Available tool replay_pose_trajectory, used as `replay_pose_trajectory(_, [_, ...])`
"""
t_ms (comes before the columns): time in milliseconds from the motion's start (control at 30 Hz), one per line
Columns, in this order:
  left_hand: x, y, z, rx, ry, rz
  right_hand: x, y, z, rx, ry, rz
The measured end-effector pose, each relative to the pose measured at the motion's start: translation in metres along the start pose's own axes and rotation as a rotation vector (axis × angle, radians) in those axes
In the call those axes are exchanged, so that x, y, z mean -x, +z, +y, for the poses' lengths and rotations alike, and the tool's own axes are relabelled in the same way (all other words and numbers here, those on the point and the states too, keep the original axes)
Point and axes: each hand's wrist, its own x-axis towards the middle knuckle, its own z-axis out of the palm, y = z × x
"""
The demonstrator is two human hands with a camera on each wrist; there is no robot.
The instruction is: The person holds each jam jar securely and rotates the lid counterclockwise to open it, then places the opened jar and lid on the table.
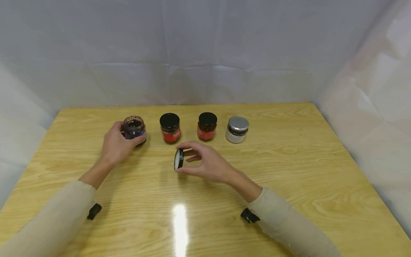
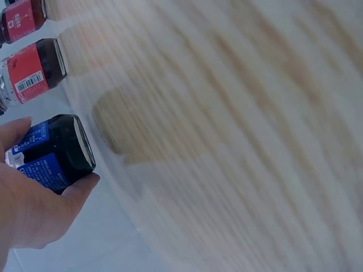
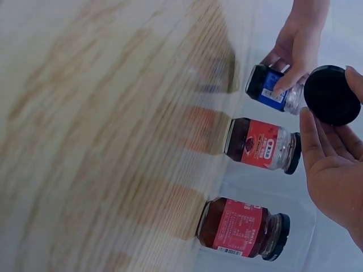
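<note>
An uncapped glass jar (image 1: 135, 130), dark residue (image 1: 133, 123) showing inside its mouth, sits at the left end of a row of jars in the grip of a person's left hand (image 1: 118, 143), thumb and fingers curled round its sides; its base appears just off the table (image 1: 135, 210). Smooth, rigid and breakable, the glass would likely feel fairly heavy and could slip, so the labelled body, below the open rim, looks the surest place to hold. Nearer the person, the right hand (image 1: 208, 165) pinches a black lid (image 1: 178, 159) on edge, pale inside turned left; thin, stiff and probably light, it is best taken by opposite sides of its rim. Beyond stand two capped red-labelled jars (image 1: 170, 128) (image 1: 207, 126) and, farthest right, a silver-topped jar (image 1: 237, 130). A pale sheet (image 1: 192, 43) hangs behind the table.
</note>
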Motion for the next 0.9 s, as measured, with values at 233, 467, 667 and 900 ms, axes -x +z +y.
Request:
replay_pose_trajectory(233, [-0.004, 0.002, -0.004, -0.007, 0.006, -0.013, 0.001, 0.001, -0.001, -0.002, 0.004, -0.013])
replay_pose_trajectory(467, [-0.007, 0.001, -0.007, -0.001, 0.021, -0.019, 0.002, 0.002, -0.001, 0.0, 0.01, -0.016])
replay_pose_trajectory(667, [-0.008, 0.0, -0.011, -0.005, 0.025, -0.019, 0.002, 0.002, -0.002, 0.007, 0.002, -0.013])
replay_pose_trajectory(900, [-0.006, 0.0, -0.014, 0.009, 0.015, -0.027, -0.001, 0.002, -0.002, 0.018, -0.008, -0.018])
